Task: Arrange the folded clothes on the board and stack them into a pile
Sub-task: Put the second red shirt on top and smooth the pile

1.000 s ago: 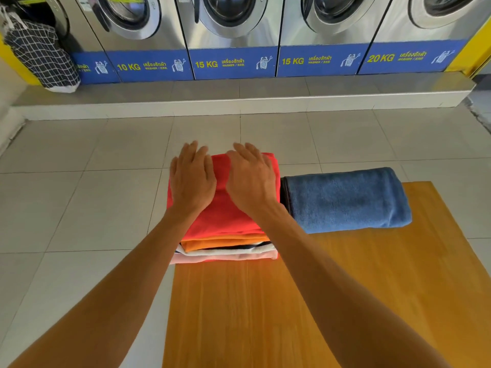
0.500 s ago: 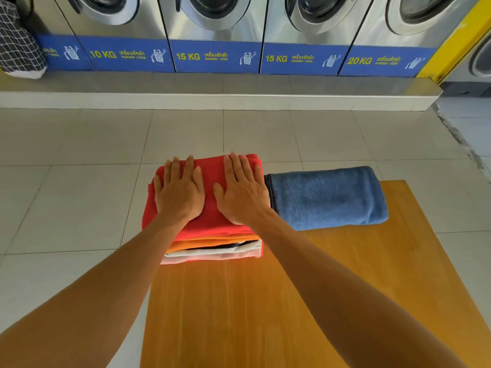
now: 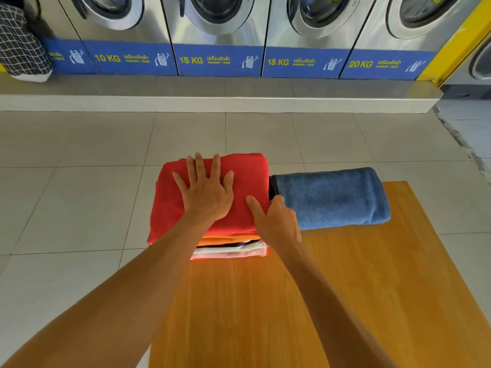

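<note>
A pile of folded clothes sits at the far left corner of the wooden board [image 3: 345, 288]. A red garment [image 3: 247, 179] lies on top, with orange, dark, white and pink layers [image 3: 228, 247] showing beneath it. My left hand [image 3: 206, 192] lies flat on the red top, fingers spread. My right hand [image 3: 276, 221] is at the pile's right edge, thumb on top and fingers curled down the side between the pile and a folded blue towel [image 3: 332, 197]. The towel lies on the board just right of the pile.
A row of steel washing machines [image 3: 218, 22] with blue labels stands on a raised step [image 3: 212, 102] beyond the tiled floor. A black checked bag [image 3: 21, 49] rests on the step at far left. A yellow post [image 3: 457, 41] rises at right.
My right hand slid off the red top to the pile's right edge and curled around it. My left hand shifted toward the middle of the top.
</note>
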A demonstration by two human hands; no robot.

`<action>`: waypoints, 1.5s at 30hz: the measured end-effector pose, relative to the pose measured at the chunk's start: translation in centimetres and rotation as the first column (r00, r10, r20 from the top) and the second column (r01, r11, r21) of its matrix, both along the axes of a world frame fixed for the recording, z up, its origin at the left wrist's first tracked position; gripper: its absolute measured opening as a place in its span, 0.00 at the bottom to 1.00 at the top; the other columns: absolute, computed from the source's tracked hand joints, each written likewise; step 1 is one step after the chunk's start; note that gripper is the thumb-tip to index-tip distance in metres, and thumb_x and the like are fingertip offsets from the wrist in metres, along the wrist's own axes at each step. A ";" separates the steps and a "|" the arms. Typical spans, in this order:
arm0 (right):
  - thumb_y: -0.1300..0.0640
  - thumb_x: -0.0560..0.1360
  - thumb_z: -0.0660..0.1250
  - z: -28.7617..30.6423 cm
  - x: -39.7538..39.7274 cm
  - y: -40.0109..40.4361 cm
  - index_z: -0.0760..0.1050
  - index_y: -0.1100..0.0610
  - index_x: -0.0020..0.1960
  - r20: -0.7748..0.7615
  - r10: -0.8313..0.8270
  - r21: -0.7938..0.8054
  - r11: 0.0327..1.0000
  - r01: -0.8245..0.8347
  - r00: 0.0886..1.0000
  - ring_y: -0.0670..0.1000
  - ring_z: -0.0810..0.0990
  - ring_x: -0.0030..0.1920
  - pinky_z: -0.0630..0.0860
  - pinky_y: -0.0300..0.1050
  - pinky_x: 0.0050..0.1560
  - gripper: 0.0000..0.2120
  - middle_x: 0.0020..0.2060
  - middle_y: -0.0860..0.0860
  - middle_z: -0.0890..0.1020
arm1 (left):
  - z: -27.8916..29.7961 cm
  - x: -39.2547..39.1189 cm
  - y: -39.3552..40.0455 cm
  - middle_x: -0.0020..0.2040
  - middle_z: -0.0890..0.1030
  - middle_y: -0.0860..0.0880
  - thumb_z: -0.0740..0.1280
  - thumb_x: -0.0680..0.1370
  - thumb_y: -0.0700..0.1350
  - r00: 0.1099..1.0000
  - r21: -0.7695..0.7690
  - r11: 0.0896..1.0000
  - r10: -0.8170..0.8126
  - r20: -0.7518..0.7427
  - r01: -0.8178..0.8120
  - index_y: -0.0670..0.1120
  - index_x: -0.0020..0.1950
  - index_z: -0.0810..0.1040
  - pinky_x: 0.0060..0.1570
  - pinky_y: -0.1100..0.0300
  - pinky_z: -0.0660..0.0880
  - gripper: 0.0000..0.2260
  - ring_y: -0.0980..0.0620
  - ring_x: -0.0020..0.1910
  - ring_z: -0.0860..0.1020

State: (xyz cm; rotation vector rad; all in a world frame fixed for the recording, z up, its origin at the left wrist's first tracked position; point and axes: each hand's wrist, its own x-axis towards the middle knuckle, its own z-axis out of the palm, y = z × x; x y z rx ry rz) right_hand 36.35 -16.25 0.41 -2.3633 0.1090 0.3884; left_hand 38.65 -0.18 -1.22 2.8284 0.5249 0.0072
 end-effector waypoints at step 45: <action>0.34 0.81 0.41 -0.4 3.1 9.7 0.52 0.42 0.81 0.264 0.620 -0.463 0.754 -0.466 0.739 0.56 0.40 0.82 0.39 0.62 0.79 0.30 0.83 0.51 0.47 | 2.9 -6.3 10.6 0.27 0.70 0.48 0.56 0.81 0.56 0.916 -0.393 0.862 0.387 0.104 -0.319 0.45 0.29 0.67 0.34 0.58 0.70 0.24 0.50 0.27 0.70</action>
